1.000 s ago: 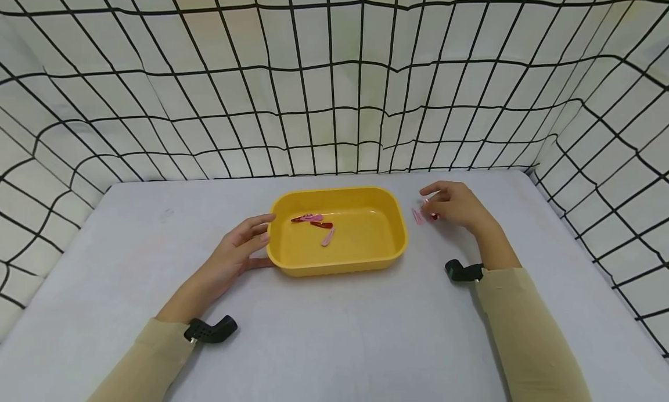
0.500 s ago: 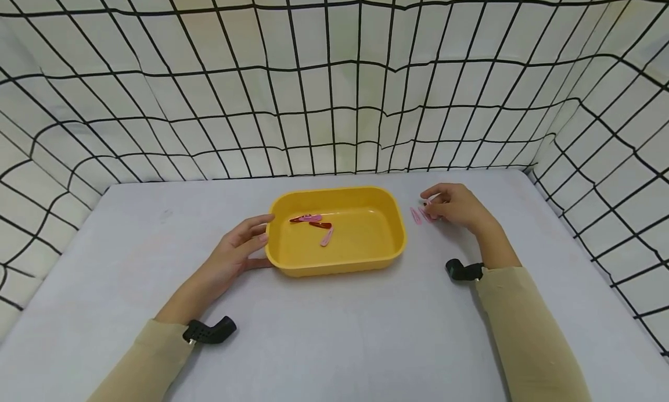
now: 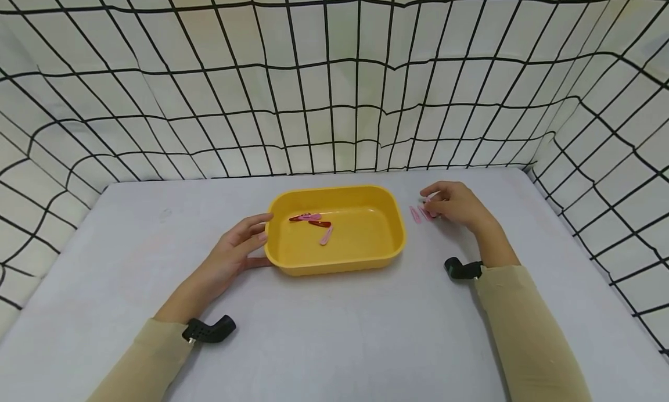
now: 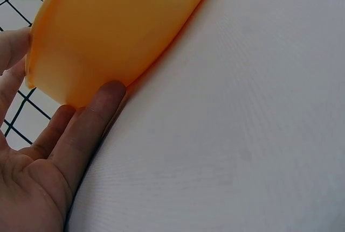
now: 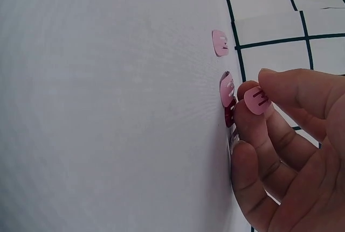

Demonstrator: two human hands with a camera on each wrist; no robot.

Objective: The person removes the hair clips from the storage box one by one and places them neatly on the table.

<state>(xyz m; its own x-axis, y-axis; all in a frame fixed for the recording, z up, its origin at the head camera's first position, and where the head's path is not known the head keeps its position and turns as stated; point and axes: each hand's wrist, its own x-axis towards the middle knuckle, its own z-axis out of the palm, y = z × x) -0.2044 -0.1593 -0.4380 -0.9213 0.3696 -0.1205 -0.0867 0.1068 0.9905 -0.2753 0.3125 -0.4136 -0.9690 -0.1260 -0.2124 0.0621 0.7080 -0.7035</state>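
A yellow plastic tray sits mid-table with several snap hair clips inside, among them a red clip and a pink clip. My left hand touches the tray's left end with spread, fairly straight fingers; in the left wrist view, fingertips meet the tray's wall. Right of the tray, my right hand pinches a pink hair clip between thumb and finger. Below its fingers on the table lie another pink clip and a red clip, partly hidden. One pink clip lies nearer the tray.
A white cloth covers the table. Black wire grid over white sheeting rises behind the table and along both sides. Each wrist carries a black camera mount, one left and one right.
A second pink clip has come into sight on the table beside my right fingertips, which shifted only slightly. My left hand and the tray keep their places.
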